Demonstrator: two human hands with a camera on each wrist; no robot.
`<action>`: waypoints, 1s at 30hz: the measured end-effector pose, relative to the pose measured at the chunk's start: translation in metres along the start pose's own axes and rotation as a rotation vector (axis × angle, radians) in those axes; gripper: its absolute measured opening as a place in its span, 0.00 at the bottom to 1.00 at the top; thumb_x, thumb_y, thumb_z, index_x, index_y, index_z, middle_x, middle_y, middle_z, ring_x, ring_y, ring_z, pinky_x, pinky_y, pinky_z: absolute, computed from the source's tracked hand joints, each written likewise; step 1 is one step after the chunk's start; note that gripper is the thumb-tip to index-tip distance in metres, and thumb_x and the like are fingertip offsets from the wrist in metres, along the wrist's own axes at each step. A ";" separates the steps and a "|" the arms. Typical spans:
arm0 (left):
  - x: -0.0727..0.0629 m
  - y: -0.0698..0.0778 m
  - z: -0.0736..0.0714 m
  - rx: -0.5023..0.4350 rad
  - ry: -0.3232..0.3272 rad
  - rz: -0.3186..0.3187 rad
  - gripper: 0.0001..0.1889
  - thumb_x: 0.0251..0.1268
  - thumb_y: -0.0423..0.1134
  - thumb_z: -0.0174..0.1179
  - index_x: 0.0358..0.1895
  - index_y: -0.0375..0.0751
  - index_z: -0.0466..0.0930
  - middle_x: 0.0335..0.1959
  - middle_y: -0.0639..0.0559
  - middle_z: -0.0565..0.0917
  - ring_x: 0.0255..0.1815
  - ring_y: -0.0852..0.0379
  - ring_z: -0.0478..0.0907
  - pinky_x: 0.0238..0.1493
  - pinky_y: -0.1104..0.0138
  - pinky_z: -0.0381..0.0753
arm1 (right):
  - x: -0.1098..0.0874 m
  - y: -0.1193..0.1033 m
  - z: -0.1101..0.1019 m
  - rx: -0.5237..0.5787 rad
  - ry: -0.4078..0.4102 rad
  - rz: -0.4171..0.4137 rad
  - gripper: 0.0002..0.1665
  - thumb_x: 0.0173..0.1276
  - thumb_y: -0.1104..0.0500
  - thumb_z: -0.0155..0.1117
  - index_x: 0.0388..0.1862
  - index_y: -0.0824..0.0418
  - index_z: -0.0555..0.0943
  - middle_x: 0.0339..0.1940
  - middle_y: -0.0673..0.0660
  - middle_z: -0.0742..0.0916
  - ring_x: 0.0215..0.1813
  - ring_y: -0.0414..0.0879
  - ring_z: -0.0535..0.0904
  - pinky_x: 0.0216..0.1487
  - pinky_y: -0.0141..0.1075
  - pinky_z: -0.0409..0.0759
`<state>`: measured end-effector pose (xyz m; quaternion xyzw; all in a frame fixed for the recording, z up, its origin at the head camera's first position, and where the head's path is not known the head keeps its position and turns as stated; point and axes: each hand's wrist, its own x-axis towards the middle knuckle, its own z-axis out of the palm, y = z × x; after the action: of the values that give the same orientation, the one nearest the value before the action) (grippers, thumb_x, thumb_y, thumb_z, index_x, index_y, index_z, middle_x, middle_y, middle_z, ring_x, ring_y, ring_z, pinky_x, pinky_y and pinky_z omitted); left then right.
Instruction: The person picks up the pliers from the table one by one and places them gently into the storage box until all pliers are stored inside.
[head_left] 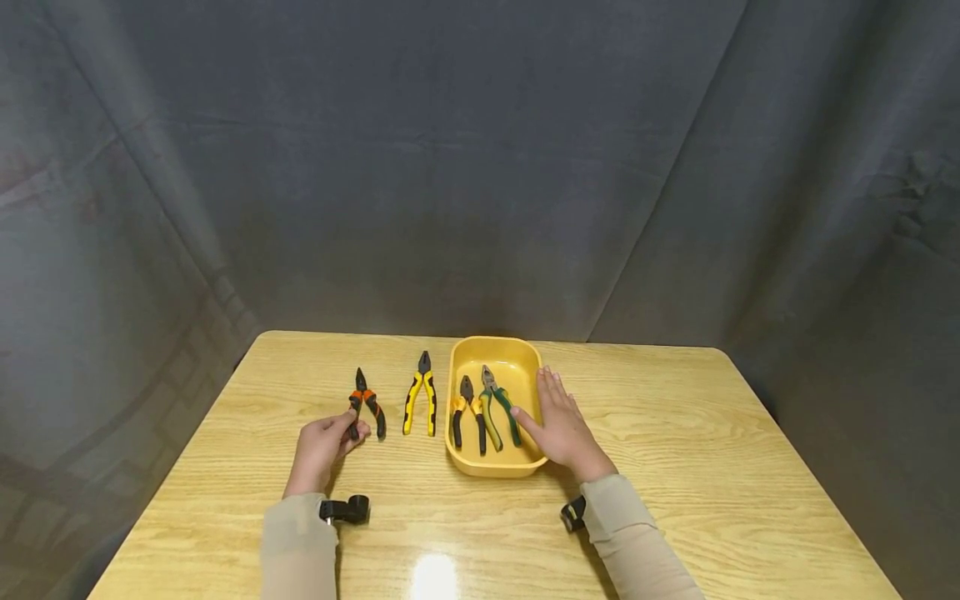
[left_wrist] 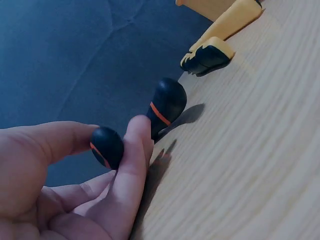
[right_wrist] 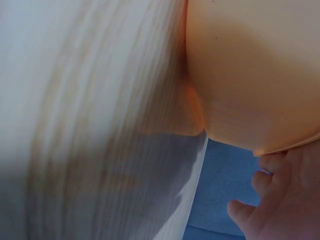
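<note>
In the head view, my left hand (head_left: 321,446) pinches one handle of the long-nose pliers (head_left: 376,412) with orange and black grips. Their handles are spread and the nose points away from me. The left wrist view shows that black handle end (left_wrist: 106,146) between thumb and fingers. My right hand (head_left: 567,431) rests against the right side of a yellow plastic tub (head_left: 491,470), fingers fairly straight outside, thumb reaching over the rim. Inside lie pliers with yellow-orange and black handles (head_left: 480,427) and pliers with green handles (head_left: 505,406).
Yellow and black pliers (head_left: 431,400) lie on the wooden table (head_left: 675,450) between the orange-gripped pliers and the tub. A dark grey cloth (head_left: 420,183) hangs behind the table and along its sides.
</note>
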<state>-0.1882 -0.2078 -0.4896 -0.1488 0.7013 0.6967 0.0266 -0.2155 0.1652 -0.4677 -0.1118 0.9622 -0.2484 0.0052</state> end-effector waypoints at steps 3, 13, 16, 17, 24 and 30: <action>0.000 -0.002 0.000 -0.068 -0.040 -0.029 0.23 0.82 0.40 0.49 0.58 0.14 0.74 0.33 0.48 0.88 0.35 0.63 0.86 0.44 0.74 0.84 | 0.000 0.000 0.001 0.001 -0.013 -0.001 0.53 0.79 0.36 0.49 0.83 0.68 0.40 0.84 0.65 0.46 0.83 0.62 0.40 0.79 0.61 0.44; 0.002 -0.005 -0.003 -0.184 -0.141 -0.067 0.24 0.82 0.37 0.50 0.65 0.15 0.68 0.35 0.50 0.89 0.38 0.63 0.87 0.47 0.72 0.84 | 0.000 0.000 0.000 0.008 -0.008 0.001 0.53 0.80 0.37 0.50 0.83 0.69 0.40 0.84 0.66 0.47 0.83 0.62 0.40 0.79 0.61 0.44; 0.003 -0.006 -0.004 -0.189 -0.158 -0.071 0.25 0.82 0.37 0.50 0.66 0.15 0.66 0.36 0.50 0.89 0.39 0.63 0.87 0.47 0.71 0.84 | 0.000 0.001 0.000 0.007 -0.006 -0.003 0.53 0.80 0.38 0.50 0.82 0.69 0.40 0.84 0.66 0.47 0.83 0.63 0.40 0.78 0.62 0.44; 0.003 -0.005 -0.004 -0.198 -0.160 -0.076 0.25 0.82 0.37 0.50 0.66 0.15 0.66 0.36 0.50 0.89 0.39 0.63 0.87 0.48 0.71 0.84 | 0.000 0.001 0.000 0.007 -0.006 -0.004 0.53 0.80 0.38 0.50 0.82 0.69 0.41 0.84 0.66 0.47 0.83 0.63 0.40 0.78 0.62 0.44; 0.003 -0.004 -0.004 -0.229 -0.143 -0.095 0.24 0.81 0.36 0.52 0.66 0.16 0.67 0.37 0.48 0.90 0.40 0.62 0.88 0.47 0.71 0.84 | 0.000 0.003 0.000 0.010 -0.002 -0.005 0.53 0.80 0.38 0.50 0.82 0.69 0.40 0.84 0.67 0.48 0.83 0.63 0.40 0.78 0.62 0.44; 0.001 -0.003 -0.004 -0.225 -0.113 -0.099 0.24 0.79 0.36 0.54 0.66 0.16 0.68 0.37 0.49 0.90 0.40 0.62 0.88 0.45 0.72 0.85 | 0.001 0.003 0.000 0.014 -0.009 -0.007 0.53 0.80 0.37 0.50 0.82 0.69 0.40 0.84 0.66 0.47 0.83 0.63 0.40 0.78 0.62 0.44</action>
<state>-0.1881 -0.2117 -0.4924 -0.1456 0.6079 0.7761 0.0835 -0.2171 0.1672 -0.4687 -0.1162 0.9600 -0.2547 0.0093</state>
